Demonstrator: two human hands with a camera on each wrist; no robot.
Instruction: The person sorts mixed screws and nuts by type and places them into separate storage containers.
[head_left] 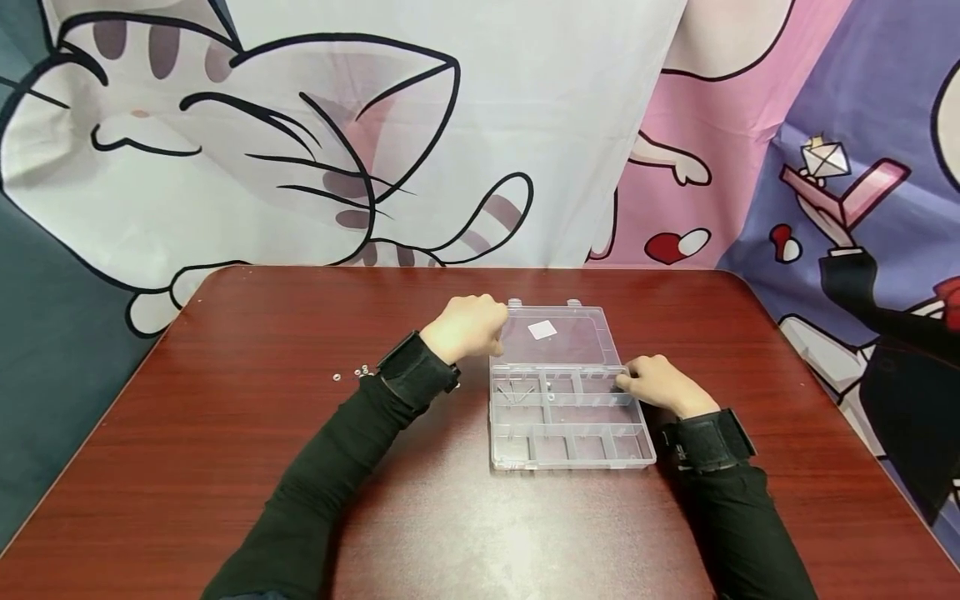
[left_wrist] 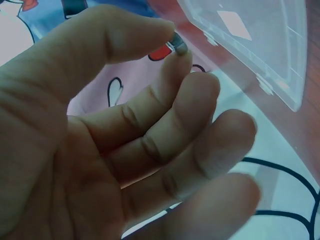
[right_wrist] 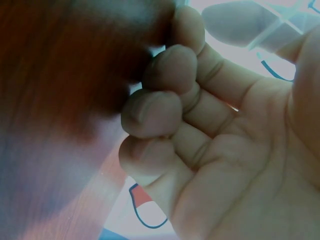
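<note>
A clear plastic compartment box (head_left: pixel 501 454) lies on the table with its lid (head_left: pixel 573 342) folded back. My left hand (head_left: pixel 468 327) is over the left edge of the lid. In the left wrist view its thumb and index fingertip pinch a small metal nut (left_wrist: pixel 178 44), while the other fingers are loosely bent. My right hand (head_left: pixel 667 386) grips the box's right wall near the hinge, fingers curled along the outside and thumb toward the compartments. Thin screws (head_left: pixel 517 393) lie in a back-left compartment, and small nuts (head_left: pixel 551 396) show beside them.
Several small nuts (head_left: pixel 363 371) lie loose on the brown table (head_left: pixel 247 400), left of the box beside the left wrist. A white label (head_left: pixel 542 330) is on the lid. A printed cartoon curtain (head_left: pixel 555 167) hangs behind the table's far edge.
</note>
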